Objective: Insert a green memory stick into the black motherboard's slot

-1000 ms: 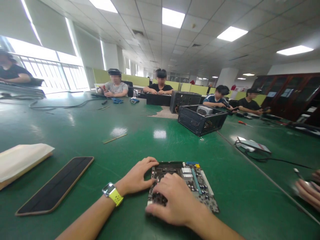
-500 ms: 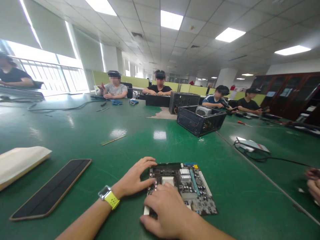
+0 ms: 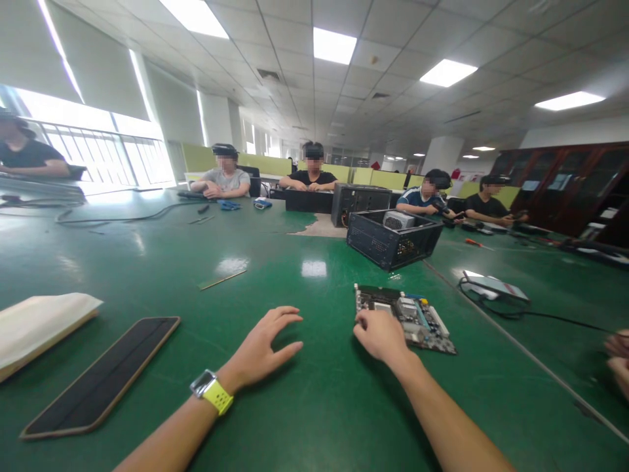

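Brown and grey, a motherboard (image 3: 417,321) lies on the green surface (image 3: 314,406), a little right of centre. The right hand (image 3: 381,334) covers its near left part with fingers curled inward; they hide their own tips, so I cannot tell whether that grip pinches the edge or only presses against it. Well apart, the left hand (image 3: 263,347) is empty, its grip spread with the thumb away from the fingers. It wears a lime-strapped watch (image 3: 211,391).

Beyond the board stands an open black computer case (image 3: 368,242) with a silver power supply (image 3: 398,221) inside, and behind it a second case (image 3: 363,203). To the right lie a pale flat device (image 3: 498,287) beside a black cable (image 3: 555,315) and, farther off, an orange-handled screwdriver (image 3: 476,243). Another person's hand (image 3: 620,360) shows at the right edge. Leftward are a thin stick (image 3: 223,280), a tan-rimmed dark panel (image 3: 103,377) and a cream package (image 3: 44,328). Several people (image 3: 226,182) sit around the surface.
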The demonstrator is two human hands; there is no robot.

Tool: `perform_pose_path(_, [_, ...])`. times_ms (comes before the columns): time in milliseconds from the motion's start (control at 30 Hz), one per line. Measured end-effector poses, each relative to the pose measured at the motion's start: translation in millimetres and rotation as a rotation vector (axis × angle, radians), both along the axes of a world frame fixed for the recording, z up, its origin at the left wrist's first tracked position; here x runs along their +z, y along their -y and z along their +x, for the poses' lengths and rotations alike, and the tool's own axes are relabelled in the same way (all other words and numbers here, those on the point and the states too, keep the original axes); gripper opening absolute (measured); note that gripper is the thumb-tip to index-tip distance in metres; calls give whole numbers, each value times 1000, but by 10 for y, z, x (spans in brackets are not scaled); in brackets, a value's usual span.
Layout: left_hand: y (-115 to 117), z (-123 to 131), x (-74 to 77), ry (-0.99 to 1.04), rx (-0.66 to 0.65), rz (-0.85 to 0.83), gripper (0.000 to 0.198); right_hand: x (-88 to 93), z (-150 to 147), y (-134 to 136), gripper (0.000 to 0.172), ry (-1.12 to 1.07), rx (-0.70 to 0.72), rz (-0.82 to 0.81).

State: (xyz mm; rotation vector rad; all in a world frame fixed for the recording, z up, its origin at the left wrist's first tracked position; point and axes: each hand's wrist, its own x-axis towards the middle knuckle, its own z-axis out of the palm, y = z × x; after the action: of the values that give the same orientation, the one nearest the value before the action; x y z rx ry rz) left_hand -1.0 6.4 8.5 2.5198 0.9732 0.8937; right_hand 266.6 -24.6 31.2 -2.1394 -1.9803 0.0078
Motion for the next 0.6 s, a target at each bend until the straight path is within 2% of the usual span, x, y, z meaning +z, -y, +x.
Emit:
perform_pose_path(67, [1, 7, 1, 4, -1, 0, 37, 5, 204, -90, 25, -7, -130, -8])
perform_pose_path(167, [7, 23, 9, 13, -1, 9, 36, 7, 325, -118, 23, -8, -165, 2])
perform_pose_path(233, [12, 34, 17, 12, 3, 11, 35, 3, 251, -66, 21, -22, -112, 26])
perform_pose_path(300, [16, 43, 23, 4, 4, 7, 34, -5, 71, 39, 19, -70, 2, 42])
perform_pose_path(433, [22, 55, 29, -20, -15, 0, 31, -7, -352, 296, 24, -381, 404, -101])
perform_pose_path(467, [25, 58, 28, -34, -25, -3, 31, 2, -415, 337, 27, -469, 463, -124])
perform_pose_path(533, [30, 63, 24, -74, -46, -13, 32, 26, -443, 354, 32, -564, 443, -49])
perform_pose_path(600, [35, 68, 13, -112, -63, -23, 35, 41, -354, 284, 31, -535, 329, 131])
